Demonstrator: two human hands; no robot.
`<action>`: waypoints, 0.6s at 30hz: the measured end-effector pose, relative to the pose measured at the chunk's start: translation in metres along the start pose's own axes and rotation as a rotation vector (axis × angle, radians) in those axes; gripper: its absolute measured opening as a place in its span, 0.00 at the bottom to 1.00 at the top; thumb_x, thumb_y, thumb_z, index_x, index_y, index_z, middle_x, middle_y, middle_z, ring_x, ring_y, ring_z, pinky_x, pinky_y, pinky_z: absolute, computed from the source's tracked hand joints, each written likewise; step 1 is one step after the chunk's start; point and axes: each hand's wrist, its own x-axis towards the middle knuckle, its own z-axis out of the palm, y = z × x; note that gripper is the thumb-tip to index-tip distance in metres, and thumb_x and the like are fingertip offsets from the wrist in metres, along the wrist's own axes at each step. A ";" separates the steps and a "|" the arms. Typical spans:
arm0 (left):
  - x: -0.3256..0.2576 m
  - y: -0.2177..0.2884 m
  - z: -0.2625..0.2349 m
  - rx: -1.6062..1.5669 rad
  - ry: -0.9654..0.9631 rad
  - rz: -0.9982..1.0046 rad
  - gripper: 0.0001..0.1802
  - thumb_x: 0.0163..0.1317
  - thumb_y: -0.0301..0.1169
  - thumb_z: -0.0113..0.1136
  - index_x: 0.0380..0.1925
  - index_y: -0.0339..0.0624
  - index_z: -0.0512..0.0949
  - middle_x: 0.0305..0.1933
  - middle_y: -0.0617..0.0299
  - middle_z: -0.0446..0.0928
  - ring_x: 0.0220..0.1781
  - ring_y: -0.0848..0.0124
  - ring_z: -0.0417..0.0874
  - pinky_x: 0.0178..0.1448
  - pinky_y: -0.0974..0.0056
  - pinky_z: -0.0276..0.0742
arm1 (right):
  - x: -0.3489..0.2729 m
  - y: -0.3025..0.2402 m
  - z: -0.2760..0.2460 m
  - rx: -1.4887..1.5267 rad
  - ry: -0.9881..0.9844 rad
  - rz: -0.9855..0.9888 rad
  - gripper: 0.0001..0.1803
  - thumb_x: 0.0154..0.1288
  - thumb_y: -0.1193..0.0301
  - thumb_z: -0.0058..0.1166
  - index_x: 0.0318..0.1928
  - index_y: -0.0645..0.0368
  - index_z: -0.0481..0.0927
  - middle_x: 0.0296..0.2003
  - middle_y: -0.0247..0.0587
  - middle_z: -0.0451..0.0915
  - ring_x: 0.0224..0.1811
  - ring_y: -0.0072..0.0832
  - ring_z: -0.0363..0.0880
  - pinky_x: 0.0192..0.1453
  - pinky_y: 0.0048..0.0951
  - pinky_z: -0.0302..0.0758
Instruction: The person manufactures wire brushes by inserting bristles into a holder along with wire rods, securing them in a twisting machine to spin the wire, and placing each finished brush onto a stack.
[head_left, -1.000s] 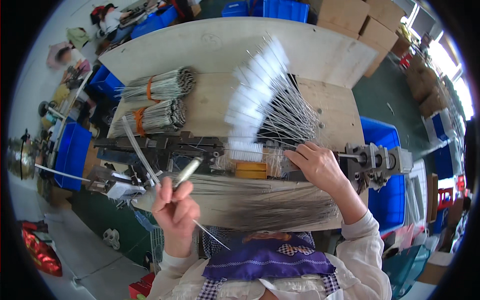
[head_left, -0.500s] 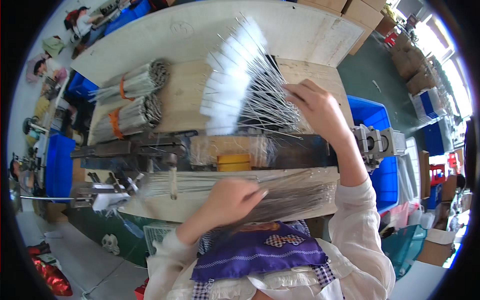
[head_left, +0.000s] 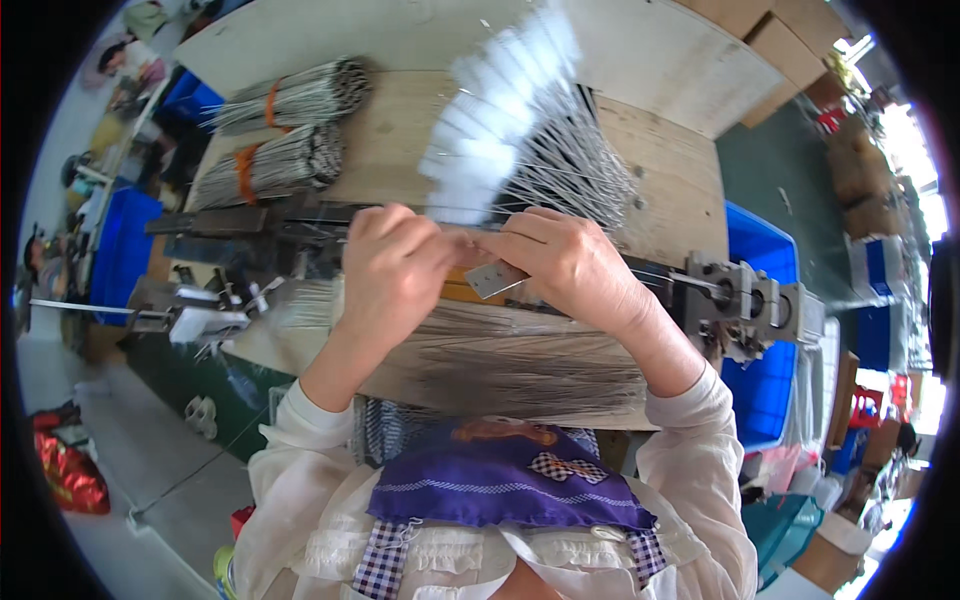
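Over the middle of the bench, my left hand (head_left: 393, 268) and my right hand (head_left: 568, 262) meet with their fingertips together, both closed. From under the right fingers juts a small tilted metal plate (head_left: 496, 280) with holes. Whatever the left fingers pinch is hidden and slightly blurred. Just beyond the hands lies a pile of thin metal wires (head_left: 575, 165), fanned out, with white fluffy material (head_left: 495, 110) across their left ends. Behind the hands a yellow block (head_left: 460, 291) partly shows. Nearer to me, more loose thin wires (head_left: 520, 375) lie along the bench's front edge.
Two wire bundles (head_left: 300, 95) tied with orange bands lie at the back left. A metal clamp mechanism (head_left: 745, 300) stands at the right end of a dark rail, beside a blue bin (head_left: 765, 245). At the left sits another metal fixture (head_left: 205, 322) with a long rod.
My right hand has left the wire pile and come down and left. My left hand has risen from the front wires to meet it. The metal plate now shows. The view has shifted.
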 end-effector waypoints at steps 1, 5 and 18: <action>-0.007 -0.005 -0.010 0.033 -0.014 -0.002 0.03 0.58 0.26 0.64 0.31 0.41 0.85 0.34 0.59 0.83 0.40 0.62 0.81 0.46 0.55 0.74 | 0.008 -0.001 0.006 0.025 0.020 -0.017 0.18 0.45 0.78 0.63 0.42 0.58 0.82 0.31 0.39 0.78 0.33 0.37 0.79 0.35 0.34 0.78; -0.081 0.000 0.006 -0.657 0.512 -0.628 0.07 0.68 0.30 0.55 0.39 0.38 0.79 0.28 0.59 0.78 0.33 0.71 0.77 0.40 0.62 0.75 | 0.044 -0.001 0.051 0.274 0.060 0.022 0.13 0.52 0.74 0.61 0.40 0.59 0.81 0.34 0.41 0.80 0.36 0.42 0.81 0.40 0.37 0.79; -0.103 -0.009 0.011 -1.429 0.041 -0.998 0.21 0.72 0.41 0.49 0.54 0.37 0.66 0.20 0.64 0.71 0.11 0.78 0.66 0.16 0.73 0.61 | 0.065 0.004 0.089 0.347 -0.051 0.089 0.08 0.59 0.70 0.58 0.36 0.61 0.83 0.31 0.47 0.82 0.36 0.45 0.81 0.41 0.40 0.77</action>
